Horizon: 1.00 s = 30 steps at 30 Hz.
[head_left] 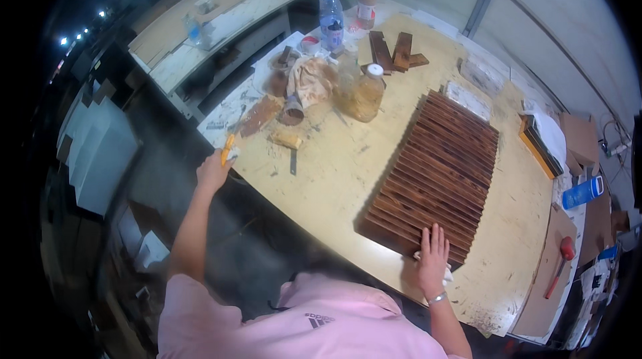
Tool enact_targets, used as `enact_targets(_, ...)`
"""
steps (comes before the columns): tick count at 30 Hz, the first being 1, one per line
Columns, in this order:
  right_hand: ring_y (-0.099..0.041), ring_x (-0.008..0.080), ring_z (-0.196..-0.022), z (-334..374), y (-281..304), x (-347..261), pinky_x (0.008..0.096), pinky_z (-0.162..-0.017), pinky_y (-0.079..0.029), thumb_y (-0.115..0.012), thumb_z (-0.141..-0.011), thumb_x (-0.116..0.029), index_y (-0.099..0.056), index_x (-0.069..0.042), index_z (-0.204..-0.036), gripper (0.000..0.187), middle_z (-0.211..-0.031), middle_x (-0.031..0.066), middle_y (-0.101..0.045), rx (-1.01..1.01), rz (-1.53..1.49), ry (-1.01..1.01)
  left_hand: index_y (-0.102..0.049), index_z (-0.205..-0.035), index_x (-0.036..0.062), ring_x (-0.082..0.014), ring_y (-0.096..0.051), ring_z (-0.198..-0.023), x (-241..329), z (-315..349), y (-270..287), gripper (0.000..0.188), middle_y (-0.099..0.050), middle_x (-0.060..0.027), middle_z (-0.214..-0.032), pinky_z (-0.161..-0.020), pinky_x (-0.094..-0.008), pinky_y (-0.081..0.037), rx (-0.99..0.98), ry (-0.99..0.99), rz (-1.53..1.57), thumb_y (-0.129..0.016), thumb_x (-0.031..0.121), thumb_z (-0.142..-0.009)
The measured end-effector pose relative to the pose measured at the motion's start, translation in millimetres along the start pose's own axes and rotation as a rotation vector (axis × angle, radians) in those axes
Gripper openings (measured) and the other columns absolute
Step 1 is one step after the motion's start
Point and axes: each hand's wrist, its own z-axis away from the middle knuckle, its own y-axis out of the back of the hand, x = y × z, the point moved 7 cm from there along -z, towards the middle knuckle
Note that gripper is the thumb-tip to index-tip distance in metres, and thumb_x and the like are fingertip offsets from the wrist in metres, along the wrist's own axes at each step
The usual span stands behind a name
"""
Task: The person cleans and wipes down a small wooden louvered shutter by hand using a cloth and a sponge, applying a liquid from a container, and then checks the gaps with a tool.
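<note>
One view only: head cam, fisheye, worn high, looking steeply down and fwd over the person's own chest. Desk [334,172] fills the centre and runs diagonally from upper left to lower right; its edges bend toward the rim. Near range: both forearms enter from the bottom edge, left hand [212,173] at the desk's left edge, right hand [433,259] at its near edge. Floor at left, wall top right. No 2nd view, so nothing shared.

Dark stained ribbed wood panel [435,172], scuffed matt pale tabletop [334,172]
</note>
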Motion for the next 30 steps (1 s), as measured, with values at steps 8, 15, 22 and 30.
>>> enact_targets(8, -0.028, 0.04, -0.149, -2, 20, -19, 0.0511, -0.121, -0.025, -0.056, -0.07, 0.011, -0.04, -0.01, -0.153, 0.086, -0.163, 0.0187, -0.027, -0.029, -0.121, -0.27, -0.056, -0.115, 0.0054, -0.0356, -0.071, -0.099, -30, -201, -8, 0.047, -0.073, -0.0165, -0.104, -0.081, -0.0494, -0.054, 0.015, -0.037, -0.214, -0.071, 0.043, -0.091)
enact_targets(15, -0.033, 0.0448, -0.144, 10, 34, -30, 0.0521, -0.118, -0.031, -0.06, -0.071, 0.009, -0.05, -0.004, -0.142, 0.073, -0.159, 0.0226, -0.032, 0.07, -0.124, -0.399, -0.06, -0.122, 0.0054, -0.0371, -0.068, -0.11, -29, -267, -57, 0.063, -0.071, -0.021, -0.113, -0.09, -0.0488, -0.054, -0.103, -0.028, -0.132, -0.068, 0.057, -0.088)
enact_targets(22, -0.047, 0.0426, -0.132, 1, 50, -41, 0.0466, -0.11, -0.041, -0.054, -0.072, 0.016, -0.058, 0.0, -0.132, 0.062, -0.146, 0.0229, -0.048, 0.142, -0.224, -0.454, -0.069, -0.115, 0.0055, -0.0382, -0.065, -0.113, -29, -264, -54, 0.055, -0.069, -0.0199, -0.118, -0.094, -0.0497, -0.051, -0.159, -0.005, 0.016, -0.06, 0.055, -0.094)
enact_targets(30, -0.065, 0.0349, -0.104, -48, 74, -34, 0.0375, -0.091, -0.05, -0.054, -0.078, 0.01, -0.064, 0.001, -0.122, 0.046, -0.111, 0.0185, -0.066, 0.259, -0.721, -0.5, -0.065, -0.122, -0.0025, -0.0303, -0.065, -0.114, 79, -149, 7, 0.03, -0.07, -0.0189, -0.114, -0.098, -0.0416, -0.051, 0.098, -0.282, 0.813, -0.062, 0.011, -0.096)
